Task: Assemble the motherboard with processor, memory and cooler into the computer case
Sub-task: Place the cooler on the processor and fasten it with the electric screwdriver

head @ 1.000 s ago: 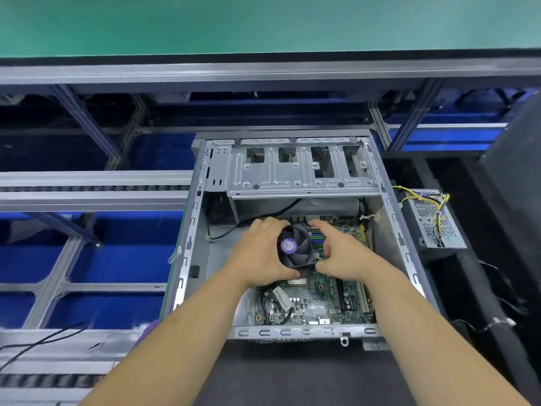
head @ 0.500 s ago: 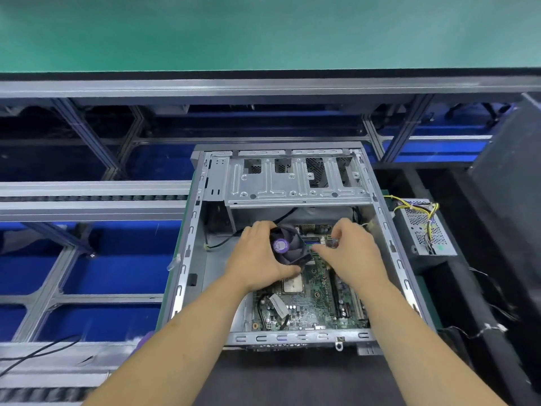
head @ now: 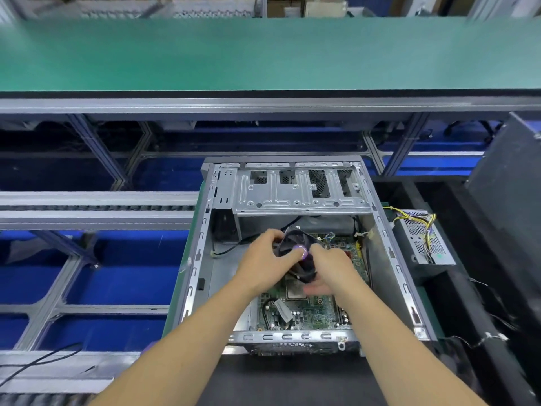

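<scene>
Cooler [head: 295, 254], flat a second ago, now tilts on edge above the motherboard [head: 307, 313]. My left hand [head: 263, 266] and right hand [head: 332, 268] both grasp it; I judge it unseated.

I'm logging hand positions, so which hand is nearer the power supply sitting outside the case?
Right. The right hand grips the cooler from the side facing the power supply; the left hand holds the cooler's far side, farther away.

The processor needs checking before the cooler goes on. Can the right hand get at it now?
Probably not yet: the right hand and left hand both hold the tilted cooler just above the processor, partly covering it.
</scene>
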